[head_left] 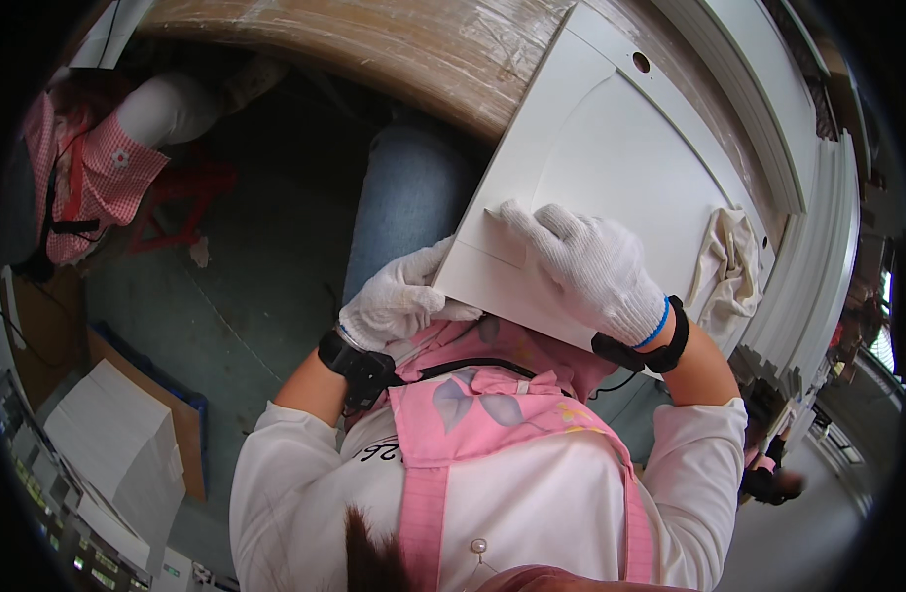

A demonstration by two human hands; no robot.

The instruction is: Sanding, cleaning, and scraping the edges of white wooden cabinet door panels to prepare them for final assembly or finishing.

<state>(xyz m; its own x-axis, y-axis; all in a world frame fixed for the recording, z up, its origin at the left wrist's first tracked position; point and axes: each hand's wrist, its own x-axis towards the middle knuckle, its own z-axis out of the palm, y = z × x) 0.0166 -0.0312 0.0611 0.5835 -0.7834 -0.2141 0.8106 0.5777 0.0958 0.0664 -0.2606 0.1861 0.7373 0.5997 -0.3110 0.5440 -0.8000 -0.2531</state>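
A white door panel [620, 148] with a curved groove and a round hole near its far end lies slanted across the bench and my lap. My left hand [398, 296], in a white knit glove, is closed on its near left corner, fingers along the edge. My right hand [596, 266], gloved alike, rests on the panel's near part with its fingers bent together. A small dark pointed tip [490, 212] shows at its fingertips by the left edge; the rest of that thing is hidden. Beside it, a crumpled cream cloth [729, 261] lies on the panel's right side.
Under the panel's far end is a brown bench [423, 59] wrapped in clear film. Long white panels [818, 247] are stacked at the right. A co-worker's checked pink apron [112, 183] and a red stool [177, 202] are at the left. White sheets [122, 444] stand at lower left.
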